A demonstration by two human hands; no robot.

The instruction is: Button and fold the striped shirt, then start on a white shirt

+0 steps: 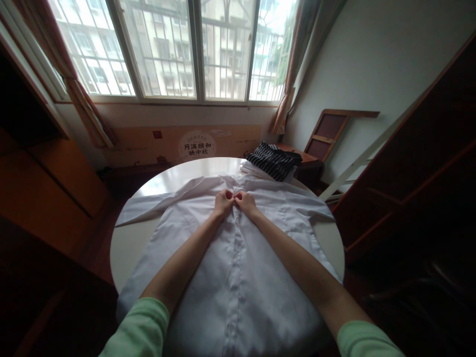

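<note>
A white long-sleeved shirt [201, 248] lies spread front side up, its collar toward the window and its sleeves out to both sides. My left hand [224, 202] pinches the front placket just below the collar. Close against it, my right hand [246, 203] pinches the placket's other side, and the fingertips of both hands meet. Any button between them is hidden by the fingers. Below the hands, the placket runs down the middle of the shirt toward me.
The shirt rests on a round white table [128, 253]. Folded clothes, with a black striped garment [274, 159] on top, sit at its far right edge. Behind stand a wooden chair [327, 131] and a long printed box [148, 144] under the window. Dark wooden furniture [409, 183] is at right.
</note>
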